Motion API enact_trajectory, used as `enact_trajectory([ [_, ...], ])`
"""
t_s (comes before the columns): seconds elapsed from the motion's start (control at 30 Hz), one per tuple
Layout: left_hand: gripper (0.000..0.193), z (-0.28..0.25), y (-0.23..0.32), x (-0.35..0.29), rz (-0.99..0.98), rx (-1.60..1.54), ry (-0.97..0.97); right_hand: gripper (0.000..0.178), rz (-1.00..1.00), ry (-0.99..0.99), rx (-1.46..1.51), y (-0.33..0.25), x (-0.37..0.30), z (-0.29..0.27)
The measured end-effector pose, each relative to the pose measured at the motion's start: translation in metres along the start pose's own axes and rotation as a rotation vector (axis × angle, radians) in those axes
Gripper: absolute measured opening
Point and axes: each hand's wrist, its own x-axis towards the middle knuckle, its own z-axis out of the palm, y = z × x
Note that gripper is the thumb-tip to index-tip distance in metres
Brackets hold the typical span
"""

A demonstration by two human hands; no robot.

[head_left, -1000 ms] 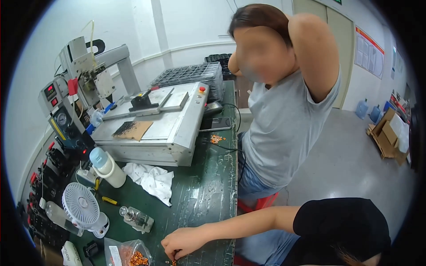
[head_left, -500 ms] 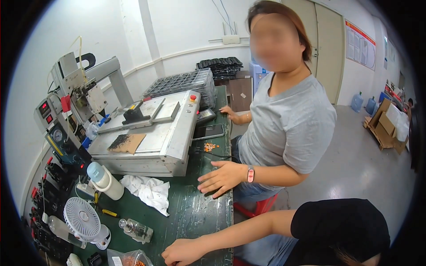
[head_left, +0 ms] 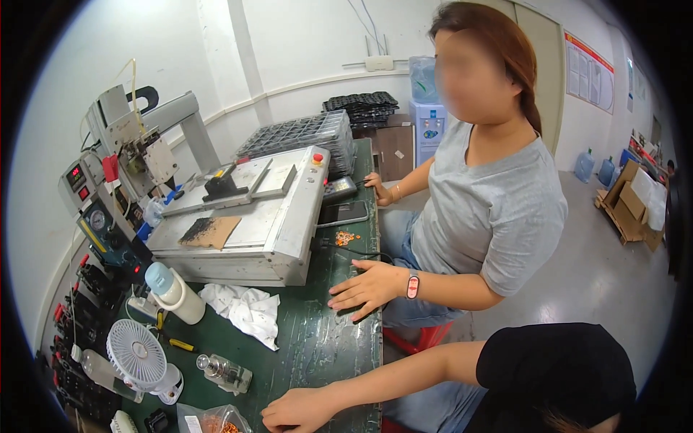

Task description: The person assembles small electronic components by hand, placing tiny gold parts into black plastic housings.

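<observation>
My right hand [head_left: 297, 410] rests on the green tabletop at the lower edge, its arm coming in from a black sleeve at the lower right. Its fingers are curled in, and whatever may be in them is hidden. Beside it lies a clear plastic bag [head_left: 216, 418] with small orange pieces inside, cut by the lower edge. A clear glass bottle [head_left: 225, 374] stands a little beyond the bag. My left hand does not show.
A co-worker in a grey shirt sits across the corner, one hand [head_left: 368, 287] flat on the table [head_left: 303, 339]. Near it lie orange pieces [head_left: 346, 237], a phone [head_left: 343, 213] and a white cloth [head_left: 249, 312]. A bench machine [head_left: 238, 260], fan [head_left: 137, 353] and jug [head_left: 177, 292] stand left.
The co-worker's head and torso have shifted to the right and turned toward the table, showing more of the water dispenser behind. My right hand stays in place. The whole view has shifted slightly.
</observation>
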Motion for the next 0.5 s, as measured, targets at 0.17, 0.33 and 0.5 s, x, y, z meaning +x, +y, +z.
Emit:
enact_trajectory([
  [0.17,0.017,-0.001,-0.011,0.004,-0.216,-0.082,-0.060,0.012,-0.056,0.175,0.248,-0.002,0.011,-0.006],
  [0.33,0.019,-0.007,0.005,-0.002,-0.260,-0.122,-0.080,0.014,-0.164,0.332,0.245,-0.027,0.064,-0.024],
  [0.5,0.018,0.007,-0.002,0.012,-0.318,-0.229,0.056,0.014,0.060,0.122,0.681,-0.014,0.063,-0.043],
])
